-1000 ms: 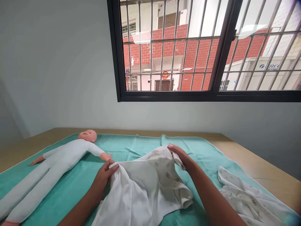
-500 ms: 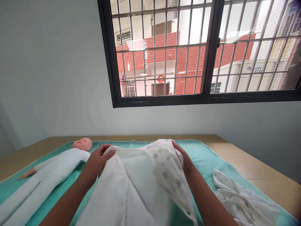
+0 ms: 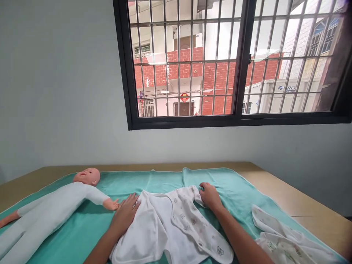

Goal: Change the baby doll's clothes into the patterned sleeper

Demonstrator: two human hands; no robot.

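A white baby shirt (image 3: pixel 154 227) lies spread on the green cloth in front of me, its front open. One front panel is plain white; the other has small printed animal figures and snaps along its edge. My left hand (image 3: pixel 128 211) rests flat on the shirt's left shoulder edge, fingers stretched out. At the printed short sleeve on the right is my right hand (image 3: pixel 210 196), its fingers loosely bent and touching the sleeve's edge. Close to my left fingers is the hand of a baby doll (image 3: pixel 63 201) dressed in a white suit, lying on its back.
A second printed white garment (image 3: pixel 286 238) lies crumpled at the right. The green cloth (image 3: pixel 233 183) covers most of the wooden table (image 3: pixel 277 187). Behind the table rises a grey wall (image 3: pixel 68 91) with a barred, dark-framed window (image 3: pixel 181 123).
The shirt was held up by its shoulders in both hands; now it lies flat on the cloth. Both hands have lowered and loosened. The view has shifted slightly, showing more of the doll's arm.
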